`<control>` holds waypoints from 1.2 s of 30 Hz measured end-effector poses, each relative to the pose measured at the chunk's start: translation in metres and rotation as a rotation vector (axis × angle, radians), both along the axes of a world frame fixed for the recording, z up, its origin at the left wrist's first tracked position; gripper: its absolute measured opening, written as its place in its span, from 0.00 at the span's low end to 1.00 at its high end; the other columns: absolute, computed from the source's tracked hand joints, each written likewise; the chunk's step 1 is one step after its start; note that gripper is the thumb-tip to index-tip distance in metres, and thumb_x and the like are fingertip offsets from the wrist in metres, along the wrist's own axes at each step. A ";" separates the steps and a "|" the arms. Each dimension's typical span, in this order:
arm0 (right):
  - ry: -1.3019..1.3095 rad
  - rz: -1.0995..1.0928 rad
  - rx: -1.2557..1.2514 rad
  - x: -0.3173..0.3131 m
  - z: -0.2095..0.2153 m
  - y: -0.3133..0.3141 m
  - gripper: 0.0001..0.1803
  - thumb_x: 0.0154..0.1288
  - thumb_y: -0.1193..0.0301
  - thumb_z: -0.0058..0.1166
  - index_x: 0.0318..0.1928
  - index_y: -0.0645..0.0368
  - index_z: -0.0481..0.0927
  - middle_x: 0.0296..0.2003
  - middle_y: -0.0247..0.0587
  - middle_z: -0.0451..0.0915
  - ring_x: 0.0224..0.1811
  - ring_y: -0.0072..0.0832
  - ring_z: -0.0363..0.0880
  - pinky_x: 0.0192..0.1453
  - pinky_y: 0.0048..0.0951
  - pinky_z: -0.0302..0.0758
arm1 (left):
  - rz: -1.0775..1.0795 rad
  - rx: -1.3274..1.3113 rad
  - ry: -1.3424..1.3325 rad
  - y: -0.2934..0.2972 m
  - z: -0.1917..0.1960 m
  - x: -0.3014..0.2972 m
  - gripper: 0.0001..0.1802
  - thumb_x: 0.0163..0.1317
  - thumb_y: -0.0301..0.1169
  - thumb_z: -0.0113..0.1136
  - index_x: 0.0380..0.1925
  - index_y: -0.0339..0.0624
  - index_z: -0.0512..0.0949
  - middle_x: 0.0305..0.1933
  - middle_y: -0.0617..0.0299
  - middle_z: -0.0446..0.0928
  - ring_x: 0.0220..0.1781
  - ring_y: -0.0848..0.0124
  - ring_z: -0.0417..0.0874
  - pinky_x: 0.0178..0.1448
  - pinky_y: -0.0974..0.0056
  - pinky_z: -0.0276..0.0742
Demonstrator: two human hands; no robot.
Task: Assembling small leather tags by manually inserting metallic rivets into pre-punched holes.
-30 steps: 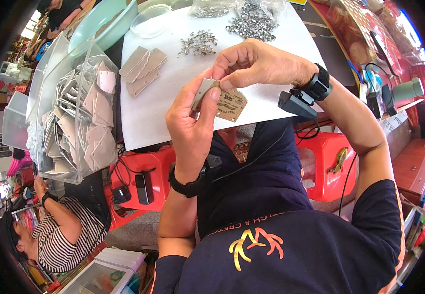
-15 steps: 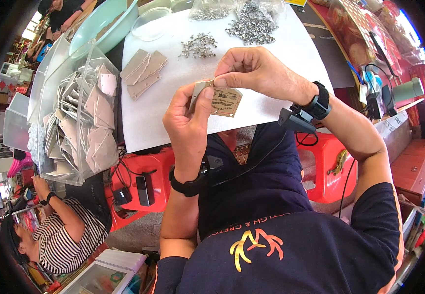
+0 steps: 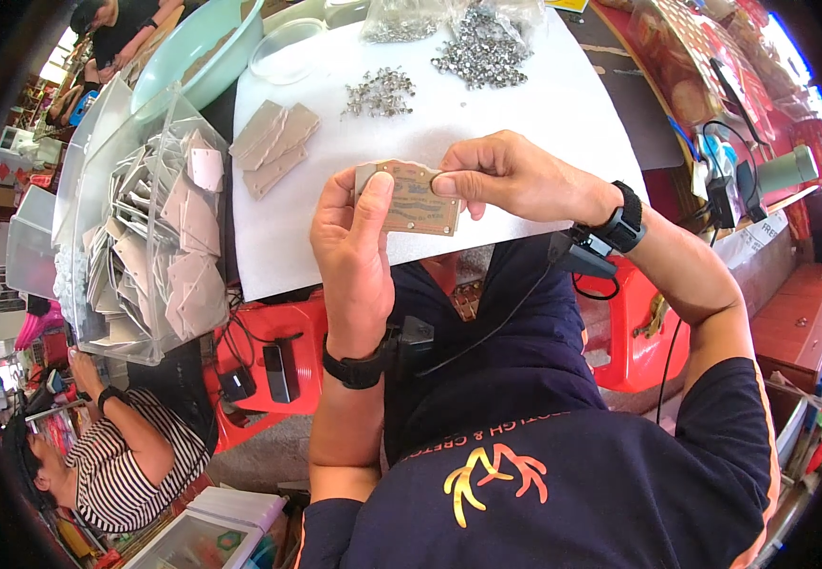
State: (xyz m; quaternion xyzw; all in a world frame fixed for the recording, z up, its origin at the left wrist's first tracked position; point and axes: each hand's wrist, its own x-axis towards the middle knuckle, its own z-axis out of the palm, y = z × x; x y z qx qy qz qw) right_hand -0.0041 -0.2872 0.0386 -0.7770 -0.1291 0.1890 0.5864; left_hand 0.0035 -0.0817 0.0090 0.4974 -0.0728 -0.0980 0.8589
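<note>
Both hands hold one small brown card tag (image 3: 416, 199) above the near edge of a white sheet (image 3: 544, 114) that covers the work table. The tag is rectangular with a scalloped upper edge; its printed face is turned up toward the camera. Its long axis runs roughly left to right across the view, the right end sitting slightly lower than the left.

The left hand (image 3: 354, 251) is closed on the tag's left end: the thumb lies across the printed face and the fingers curl behind it. The right hand (image 3: 511, 175) is closed on the tag's right end, pinching the upper right corner between thumb and fingertips. Each wrist carries a black band; a cable runs from the right wrist down across the dark shirt.

On the sheet beyond the hands lie a short stack of similar plain tags (image 3: 272, 144), fanned and angled up to the right, a small heap of little metal fittings (image 3: 380, 93), and a larger heap of the same fittings (image 3: 487, 43) spilling from clear bags. A clear plastic bin (image 3: 146, 228) to the left of the sheet is full of tags standing on edge. A pale green basin (image 3: 198, 47) stands behind the bin.

A second person in a striped top (image 3: 122, 469) sits low at the left, well apart from the tag.
</note>
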 end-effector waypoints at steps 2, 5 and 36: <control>-0.013 -0.003 0.006 -0.001 0.000 0.001 0.17 0.74 0.60 0.51 0.42 0.64 0.80 0.27 0.29 0.78 0.29 0.15 0.74 0.36 0.21 0.72 | -0.007 -0.007 -0.011 -0.001 0.001 -0.001 0.09 0.69 0.29 0.56 0.46 0.39 0.75 0.44 0.61 0.80 0.47 0.73 0.81 0.54 0.65 0.78; -0.077 -0.019 -0.082 -0.003 0.001 0.006 0.17 0.75 0.61 0.49 0.40 0.65 0.79 0.26 0.32 0.78 0.27 0.17 0.74 0.35 0.22 0.73 | -0.008 -0.036 -0.015 -0.003 0.000 -0.003 0.09 0.69 0.28 0.55 0.47 0.39 0.74 0.45 0.59 0.80 0.47 0.72 0.82 0.54 0.65 0.78; -0.654 0.083 -0.655 0.125 0.003 0.026 0.07 0.63 0.70 0.55 0.37 0.60 0.81 0.30 0.43 0.81 0.30 0.36 0.80 0.37 0.34 0.75 | 0.059 -0.103 0.011 0.019 -0.020 -0.001 0.09 0.72 0.28 0.51 0.48 0.36 0.71 0.48 0.50 0.81 0.47 0.71 0.82 0.55 0.64 0.78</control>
